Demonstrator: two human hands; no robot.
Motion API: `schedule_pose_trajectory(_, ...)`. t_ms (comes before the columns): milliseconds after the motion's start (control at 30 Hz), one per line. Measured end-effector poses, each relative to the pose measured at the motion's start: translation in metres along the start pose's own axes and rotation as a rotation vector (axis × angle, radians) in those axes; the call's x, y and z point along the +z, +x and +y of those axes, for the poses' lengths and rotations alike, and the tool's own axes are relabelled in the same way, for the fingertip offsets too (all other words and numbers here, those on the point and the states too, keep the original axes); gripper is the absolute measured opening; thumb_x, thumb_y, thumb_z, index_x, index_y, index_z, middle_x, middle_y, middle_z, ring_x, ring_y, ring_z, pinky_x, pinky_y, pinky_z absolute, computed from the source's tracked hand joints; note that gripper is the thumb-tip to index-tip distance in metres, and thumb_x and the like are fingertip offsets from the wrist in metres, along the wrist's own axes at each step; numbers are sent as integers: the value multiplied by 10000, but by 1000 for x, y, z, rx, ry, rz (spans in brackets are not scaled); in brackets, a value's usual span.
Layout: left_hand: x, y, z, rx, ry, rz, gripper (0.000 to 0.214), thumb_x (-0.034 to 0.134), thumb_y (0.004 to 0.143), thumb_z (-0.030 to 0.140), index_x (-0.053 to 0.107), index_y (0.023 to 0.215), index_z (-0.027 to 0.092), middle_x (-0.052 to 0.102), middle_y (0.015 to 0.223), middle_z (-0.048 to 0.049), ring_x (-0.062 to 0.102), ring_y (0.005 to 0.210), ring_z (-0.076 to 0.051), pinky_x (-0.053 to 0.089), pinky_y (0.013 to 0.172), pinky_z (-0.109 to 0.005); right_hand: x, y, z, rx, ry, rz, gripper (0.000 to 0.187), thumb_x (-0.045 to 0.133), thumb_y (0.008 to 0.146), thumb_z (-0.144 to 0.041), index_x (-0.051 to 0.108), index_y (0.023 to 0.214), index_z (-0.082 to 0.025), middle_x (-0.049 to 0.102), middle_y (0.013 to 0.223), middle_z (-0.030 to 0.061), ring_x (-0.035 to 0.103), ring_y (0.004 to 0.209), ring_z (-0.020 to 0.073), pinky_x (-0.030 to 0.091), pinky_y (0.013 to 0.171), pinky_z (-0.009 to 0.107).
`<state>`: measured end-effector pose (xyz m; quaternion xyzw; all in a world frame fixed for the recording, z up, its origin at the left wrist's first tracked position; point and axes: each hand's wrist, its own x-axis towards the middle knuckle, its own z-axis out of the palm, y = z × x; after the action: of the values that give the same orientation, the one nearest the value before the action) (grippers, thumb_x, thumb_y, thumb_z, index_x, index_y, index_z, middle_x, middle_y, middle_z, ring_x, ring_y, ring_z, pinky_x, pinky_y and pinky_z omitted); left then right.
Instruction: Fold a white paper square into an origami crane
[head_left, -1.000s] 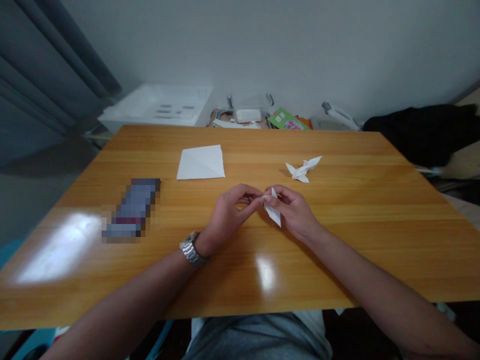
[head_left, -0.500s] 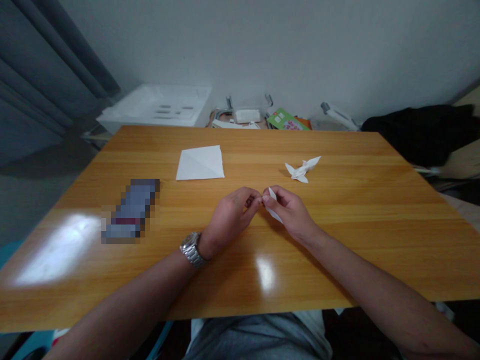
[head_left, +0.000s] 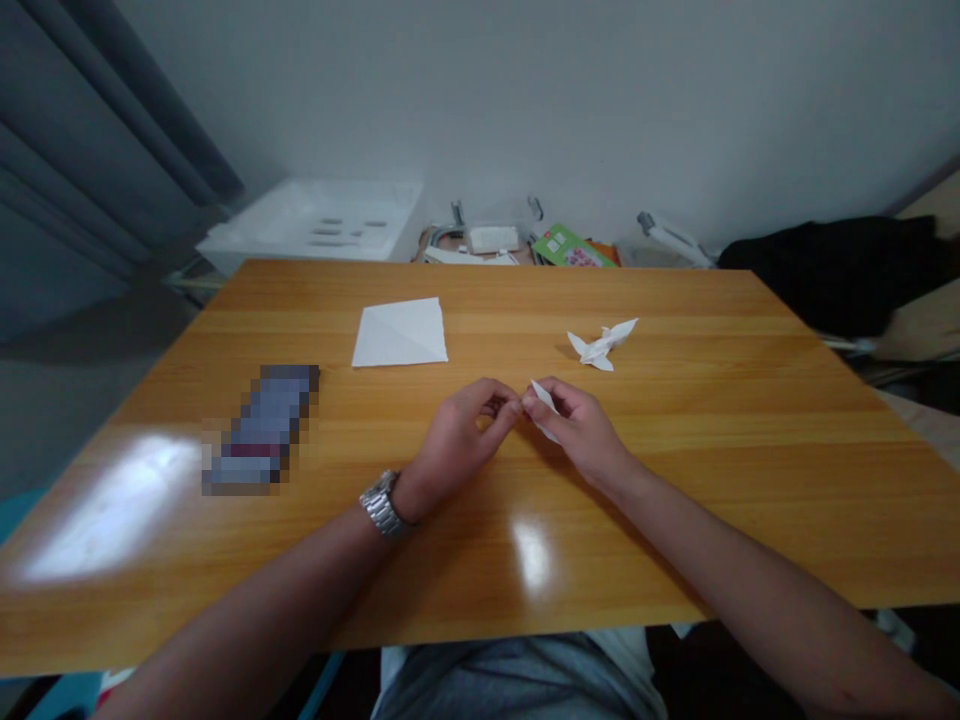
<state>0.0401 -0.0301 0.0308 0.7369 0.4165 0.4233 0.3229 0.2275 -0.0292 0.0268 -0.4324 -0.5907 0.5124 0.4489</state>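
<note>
In the head view, my right hand (head_left: 581,425) is closed around a small folded white paper (head_left: 546,398), thumb on top. The paper's narrow pointed end sticks up past the thumb. My left hand (head_left: 469,425), with a metal watch (head_left: 384,503) on its wrist, pinches at the paper's left tip, so both hands' fingertips meet there. The pinched bit itself is mostly hidden by the fingers. Beyond my right hand lies a folded white paper figure (head_left: 602,346) with pointed wings. Farther left, a flat white paper sheet (head_left: 401,333) with a diagonal crease rests on the table.
A pixelated phone-like item (head_left: 266,425) lies on the left of the wooden table (head_left: 480,560). Behind the far edge are a white foam tray (head_left: 315,220), a green booklet (head_left: 574,246) and assorted items. Dark cloth (head_left: 832,265) is at the right.
The whole view has shifted slightly, with the table sitting a little lower. My left finger and thumb arch a bit wider apart behind their pinch. Both hands stay at the folded paper.
</note>
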Motion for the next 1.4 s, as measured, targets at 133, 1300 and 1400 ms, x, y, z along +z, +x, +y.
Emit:
schedule_pose_trajectory(133, 0, 2, -5, -55, -133, 28, 228, 678, 940, 399, 670, 998, 178, 741, 955, -49, 719, 856, -153, 594, 812, -265, 2, 2, 3, 79, 83, 24, 306, 792, 813, -477, 701, 930, -210, 679, 842, 4, 585, 752, 160, 448, 691, 279)
schedule_pose_trajectory(1300, -11, 10, -15, -147, 23, 202, 302, 568, 994, 449, 659, 889, 181, 733, 838, -46, 698, 768, -160, 560, 721, -267, -5, 6, 6, 218, 118, -65, 400, 784, 801, -544, 620, 873, -187, 723, 759, 23, 624, 577, 119, 520, 572, 270)
schedule_pose_trajectory(1400, -12, 11, -15, -127, -67, 208, 342, 471, 1037, 463, 647, 993, 173, 733, 899, -65, 705, 819, -158, 566, 762, -269, -8, 7, 5, 180, 120, -44, 392, 784, 800, -545, 643, 847, -183, 690, 713, 4, 598, 563, 112, 515, 571, 268)
